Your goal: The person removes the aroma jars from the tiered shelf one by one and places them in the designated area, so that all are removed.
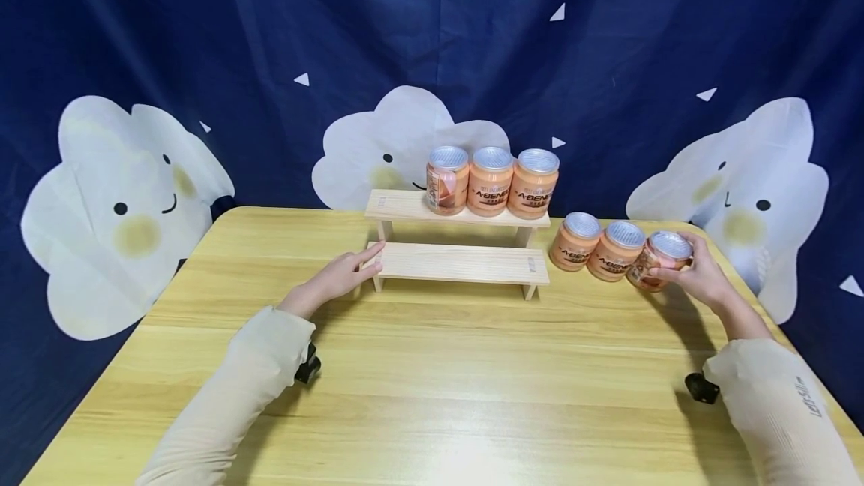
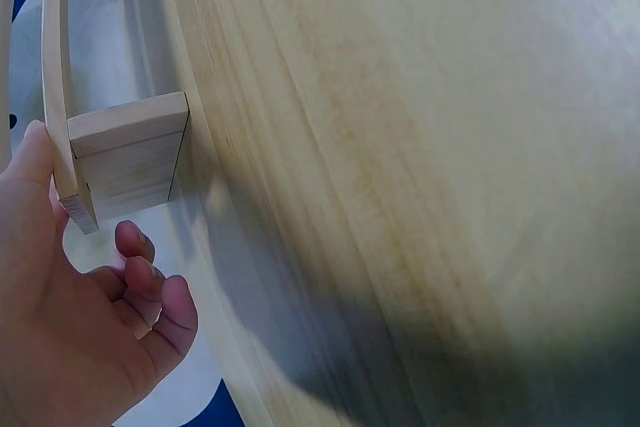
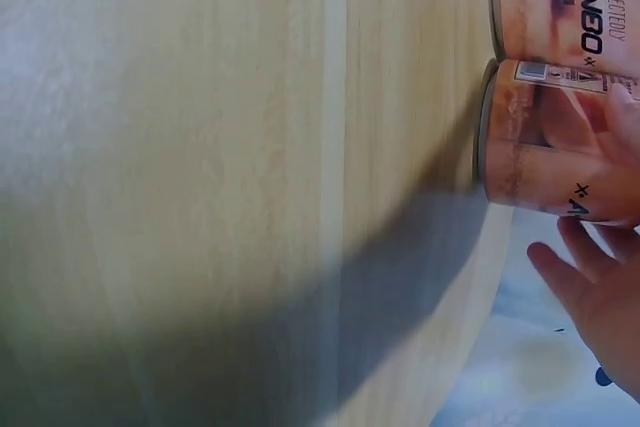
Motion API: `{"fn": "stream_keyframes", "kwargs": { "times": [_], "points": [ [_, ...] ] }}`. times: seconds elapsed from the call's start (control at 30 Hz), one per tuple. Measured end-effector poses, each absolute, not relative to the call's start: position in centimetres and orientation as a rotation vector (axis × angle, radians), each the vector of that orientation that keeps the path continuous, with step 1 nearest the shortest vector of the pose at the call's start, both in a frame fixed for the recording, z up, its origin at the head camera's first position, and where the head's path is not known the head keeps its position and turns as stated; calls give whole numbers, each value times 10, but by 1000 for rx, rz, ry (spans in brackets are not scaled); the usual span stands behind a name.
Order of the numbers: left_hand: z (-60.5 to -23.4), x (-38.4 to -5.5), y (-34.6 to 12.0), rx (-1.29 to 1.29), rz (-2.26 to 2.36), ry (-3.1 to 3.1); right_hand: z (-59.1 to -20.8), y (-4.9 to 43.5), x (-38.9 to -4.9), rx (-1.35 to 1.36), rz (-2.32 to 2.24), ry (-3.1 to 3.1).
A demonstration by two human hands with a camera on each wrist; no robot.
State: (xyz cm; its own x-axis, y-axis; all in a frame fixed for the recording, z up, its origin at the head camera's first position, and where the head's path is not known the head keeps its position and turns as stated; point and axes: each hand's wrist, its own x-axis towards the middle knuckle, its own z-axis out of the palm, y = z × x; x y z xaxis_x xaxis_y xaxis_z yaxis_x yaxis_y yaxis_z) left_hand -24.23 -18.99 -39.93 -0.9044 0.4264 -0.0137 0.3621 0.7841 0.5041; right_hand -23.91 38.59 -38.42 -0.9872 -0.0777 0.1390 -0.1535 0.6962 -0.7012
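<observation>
A two-tier wooden stand (image 1: 459, 262) is on the table, its lower board in front of the raised upper one. My left hand (image 1: 342, 276) holds the left end of the lower board, thumb and finger at its edge; in the left wrist view the other fingers (image 2: 172, 312) curl loosely beside the stand's leg. At the right, my right hand (image 1: 705, 276) grips an orange jar (image 1: 651, 268) with a silvery ribbed lid, thumb across its front. This jar stands upright at the right end of a row of three, beside the middle jar (image 1: 613, 253).
Three similar jars (image 1: 490, 190) stand side by side on the right part of the upper board. The leftmost table jar (image 1: 574, 246) is just right of the stand. Behind the table (image 1: 432, 381) hangs a dark blue curtain (image 1: 378, 13) with white clouds.
</observation>
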Motion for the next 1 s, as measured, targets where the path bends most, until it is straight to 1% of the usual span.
{"fn": "stream_keyframes", "kwargs": {
  "times": [0.2,0.33,0.47,0.67,1.0],
  "points": [
    [-399,-243,-190,636,761,2847,-362,377,-243,257,1196,-2752],
    [-399,-243,-191,615,761,2838,-342,358,-248,254,1234,-2688],
    [-399,-244,-191,604,763,2831,-331,335,-253,295,1222,-2610],
    [-398,-242,-190,609,754,2840,-322,295,-257,397,1302,-2555],
    [-399,-242,-190,619,783,2830,-326,240,-273,510,1496,-2489]
  ]
}}
